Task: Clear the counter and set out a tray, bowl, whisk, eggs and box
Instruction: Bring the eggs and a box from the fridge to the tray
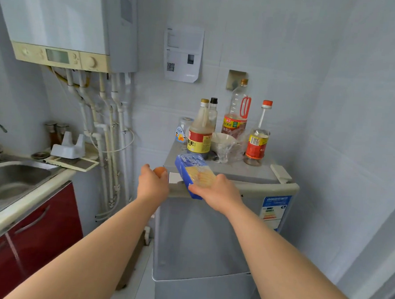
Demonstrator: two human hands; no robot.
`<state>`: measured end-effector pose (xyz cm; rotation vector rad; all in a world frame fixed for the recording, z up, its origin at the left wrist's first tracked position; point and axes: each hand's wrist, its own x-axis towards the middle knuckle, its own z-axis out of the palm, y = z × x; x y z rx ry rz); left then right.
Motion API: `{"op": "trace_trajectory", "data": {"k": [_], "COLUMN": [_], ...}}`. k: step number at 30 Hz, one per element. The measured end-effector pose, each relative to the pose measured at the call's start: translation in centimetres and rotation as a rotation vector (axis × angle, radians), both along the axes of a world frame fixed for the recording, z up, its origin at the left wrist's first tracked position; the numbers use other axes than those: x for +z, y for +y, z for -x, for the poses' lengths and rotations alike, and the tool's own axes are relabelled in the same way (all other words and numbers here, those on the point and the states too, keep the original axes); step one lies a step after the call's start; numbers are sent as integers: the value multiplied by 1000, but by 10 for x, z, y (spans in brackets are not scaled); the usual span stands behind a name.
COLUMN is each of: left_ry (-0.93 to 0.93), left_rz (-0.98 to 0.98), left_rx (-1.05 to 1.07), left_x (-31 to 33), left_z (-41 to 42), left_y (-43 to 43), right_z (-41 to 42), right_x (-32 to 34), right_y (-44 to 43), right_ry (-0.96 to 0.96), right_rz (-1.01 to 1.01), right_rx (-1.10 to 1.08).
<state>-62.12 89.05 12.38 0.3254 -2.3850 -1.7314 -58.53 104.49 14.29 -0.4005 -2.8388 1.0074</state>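
My left hand (152,184) is shut on a brown egg (160,171), held just left of the small grey fridge (200,230). My right hand (215,189) grips a blue and yellow box (194,172) by its near end. The box is tilted, with its far end over the front edge of the fridge top. Both arms reach forward at about chest height. No tray, bowl or whisk shows in the head view.
Several sauce bottles (201,131), a small jar and a crumpled plastic bag (225,147) crowd the back of the fridge top. A steel sink (12,177) and counter over red cabinets lie at left, under a wall boiler (61,20) with pipes.
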Motion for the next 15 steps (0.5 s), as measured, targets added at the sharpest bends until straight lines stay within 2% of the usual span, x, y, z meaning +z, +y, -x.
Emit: {"op": "trace_trajectory", "data": {"k": [10,15], "left_ry": [7,33], "left_rz": [-39,-47], "left_rx": [27,41], "left_x": [-2,-4], "left_z": [59,71], "left_y": [14,14], "right_z": [55,70], "right_x": [-11,-22], "right_y": [3,0], "right_ry": [12,65], "right_rz": [47,-26], "right_rx": [-23,-64]}}
